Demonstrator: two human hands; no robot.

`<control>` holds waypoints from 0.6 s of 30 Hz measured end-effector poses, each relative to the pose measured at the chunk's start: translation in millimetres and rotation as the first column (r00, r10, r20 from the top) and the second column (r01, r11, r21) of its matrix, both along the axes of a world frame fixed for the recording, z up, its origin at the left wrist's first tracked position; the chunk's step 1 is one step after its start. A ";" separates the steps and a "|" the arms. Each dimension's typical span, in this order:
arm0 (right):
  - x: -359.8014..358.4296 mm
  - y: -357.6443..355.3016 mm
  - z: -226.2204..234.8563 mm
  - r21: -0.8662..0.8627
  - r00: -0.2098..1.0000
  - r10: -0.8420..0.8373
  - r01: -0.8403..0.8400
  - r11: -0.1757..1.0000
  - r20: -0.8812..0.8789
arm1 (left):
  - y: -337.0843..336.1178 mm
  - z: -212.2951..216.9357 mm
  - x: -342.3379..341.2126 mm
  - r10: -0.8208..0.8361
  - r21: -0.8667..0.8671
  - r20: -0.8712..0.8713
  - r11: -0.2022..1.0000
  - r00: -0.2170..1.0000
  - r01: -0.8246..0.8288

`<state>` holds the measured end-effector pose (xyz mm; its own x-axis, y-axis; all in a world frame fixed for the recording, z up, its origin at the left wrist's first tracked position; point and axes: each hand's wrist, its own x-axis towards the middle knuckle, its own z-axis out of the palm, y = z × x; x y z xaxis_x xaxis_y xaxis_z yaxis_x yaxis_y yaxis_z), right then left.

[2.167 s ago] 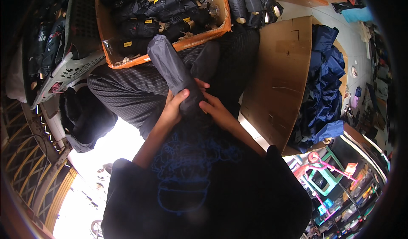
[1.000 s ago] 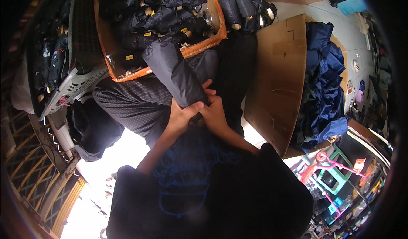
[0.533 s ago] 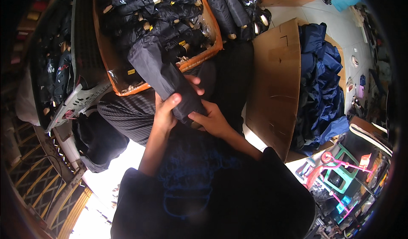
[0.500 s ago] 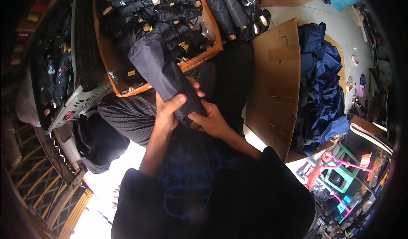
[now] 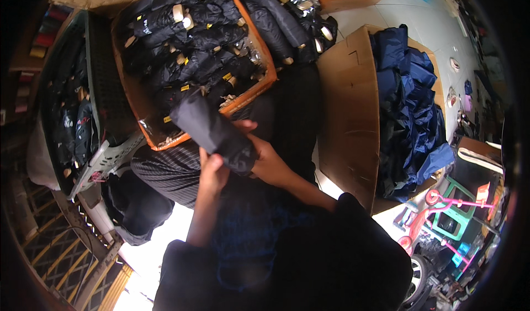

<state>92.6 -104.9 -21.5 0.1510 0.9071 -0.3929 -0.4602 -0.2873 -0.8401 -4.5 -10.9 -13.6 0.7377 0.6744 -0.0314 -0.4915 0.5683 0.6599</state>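
Above my lap I hold a black folded umbrella (image 5: 212, 131), its cloth wrapped into a thick bundle that tilts up and to the left. My left hand (image 5: 211, 173) is closed on its lower left side, thumb along the cloth and the other fingers partly hidden beneath. Around the lower right end wraps my right hand (image 5: 266, 161), with some fingertips showing past the far side. The handle of this umbrella cannot be seen. Just beyond its upper end stands an orange-rimmed box (image 5: 251, 95) packed with black folded umbrellas (image 5: 193, 46) with pale handles.
Left of the box, a dark plastic crate (image 5: 113, 117) holds more black umbrellas. On the right a cardboard box (image 5: 350, 117) is filled with navy blue cloth (image 5: 411, 106). Farther right are a pink scooter (image 5: 436, 211) and a green stool (image 5: 455, 214). A metal lattice (image 5: 61, 256) borders the lower left.
The umbrella's upper end has come down and nearer to me. My left hand has shifted lower along its side, while the right still grips the near end. The view has turned slightly.
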 end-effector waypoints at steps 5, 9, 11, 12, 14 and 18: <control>-9.3 -5.8 -23.0 0.241 0.902 0.095 0.010 0.970 -0.420 | 22.4 -14.7 -6.2 0.020 0.001 -0.192 1.000 0.981 -0.020; -2.9 -7.7 -16.5 0.060 0.916 -0.055 0.086 0.995 -0.398 | 11.1 -23.8 0.1 0.120 0.179 -0.457 0.983 0.881 -0.041; 3.8 -7.6 -27.9 -0.061 0.960 -0.069 0.054 0.997 -0.273 | 6.7 -24.6 14.1 0.129 0.343 -0.442 0.939 0.888 0.035; 6.4 -8.4 -29.7 -0.055 0.954 -0.097 0.085 0.995 -0.284 | 6.3 -21.7 18.9 0.080 0.320 -0.446 0.944 0.891 0.075; 13.0 -12.0 -31.3 -0.045 0.940 -0.152 0.146 0.988 -0.305 | 3.9 -13.3 27.6 -0.017 0.275 -0.452 0.948 0.892 0.158; 60.7 7.5 -37.8 0.022 0.787 -0.616 0.616 0.788 0.042 | -10.8 -63.0 29.1 -0.056 0.383 -0.534 0.873 0.844 0.301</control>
<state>153.3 -97.4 -59.3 0.6957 0.6181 -0.3661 -0.4996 0.0501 -0.8648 24.6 -21.8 -76.6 0.8111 0.5629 -0.1593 0.0500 0.2047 0.9775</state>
